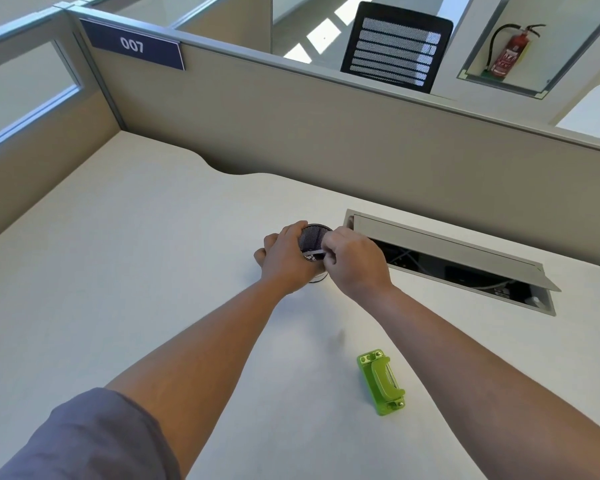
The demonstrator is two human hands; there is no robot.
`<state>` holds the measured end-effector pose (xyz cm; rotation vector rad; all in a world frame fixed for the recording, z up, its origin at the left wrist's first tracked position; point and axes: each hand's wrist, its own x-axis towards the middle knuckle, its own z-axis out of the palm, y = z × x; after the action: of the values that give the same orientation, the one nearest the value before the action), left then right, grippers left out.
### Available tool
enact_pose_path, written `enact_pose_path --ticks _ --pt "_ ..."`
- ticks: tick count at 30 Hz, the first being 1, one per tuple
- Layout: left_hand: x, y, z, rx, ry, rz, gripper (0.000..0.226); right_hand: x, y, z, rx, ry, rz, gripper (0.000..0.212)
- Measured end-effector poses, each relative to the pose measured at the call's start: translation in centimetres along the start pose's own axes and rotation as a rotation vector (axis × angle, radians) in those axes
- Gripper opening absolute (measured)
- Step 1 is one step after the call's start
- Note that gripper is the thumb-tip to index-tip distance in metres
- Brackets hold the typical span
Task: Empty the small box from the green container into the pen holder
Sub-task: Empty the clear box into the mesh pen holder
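A black mesh pen holder (313, 234) stands on the white desk near its middle. My left hand (284, 258) is wrapped around the holder's left side. My right hand (355, 261) is closed on a small white box (313, 252), held flat over the holder's open mouth. Most of the box is hidden by my fingers. The green container (381, 382) lies on the desk nearer to me and to the right, apart from both hands.
An open cable hatch (458, 268) with its lid raised sits in the desk just right of the holder. A beige partition wall (326, 133) runs along the desk's far edge. A black mesh chair (395, 46) and a red fire extinguisher (508, 53) are beyond it.
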<state>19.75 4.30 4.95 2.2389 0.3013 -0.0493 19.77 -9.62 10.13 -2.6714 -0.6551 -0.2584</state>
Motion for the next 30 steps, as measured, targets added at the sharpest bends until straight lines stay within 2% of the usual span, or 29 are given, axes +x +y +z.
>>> enact_pose_path --ticks 8,12,19,22,25,30 --pt "0.0 -0.1 -0.1 0.004 -0.01 0.001 0.094 -0.8 0.2 0.3 0.043 0.069 0.009 0.009" --pt "0.0 -0.1 -0.1 -0.004 -0.012 -0.005 0.096 -0.8 0.2 0.5 0.044 0.007 0.03 0.009" --pt "0.3 -0.2 0.1 0.012 -0.008 0.002 0.097 -0.8 0.7 0.4 0.079 0.09 0.093 0.011" --pt "0.1 -0.4 0.2 0.005 -0.001 0.003 0.098 -0.5 0.9 0.0 0.297 0.203 0.335 0.011" --pt "0.1 -0.5 0.2 -0.031 0.005 0.005 0.089 0.1 1.5 -0.6 0.602 0.208 0.641 0.011" --pt "0.3 -0.5 0.1 -0.012 0.004 0.006 0.08 0.3 2.6 -1.3 0.888 0.207 0.901 0.017"
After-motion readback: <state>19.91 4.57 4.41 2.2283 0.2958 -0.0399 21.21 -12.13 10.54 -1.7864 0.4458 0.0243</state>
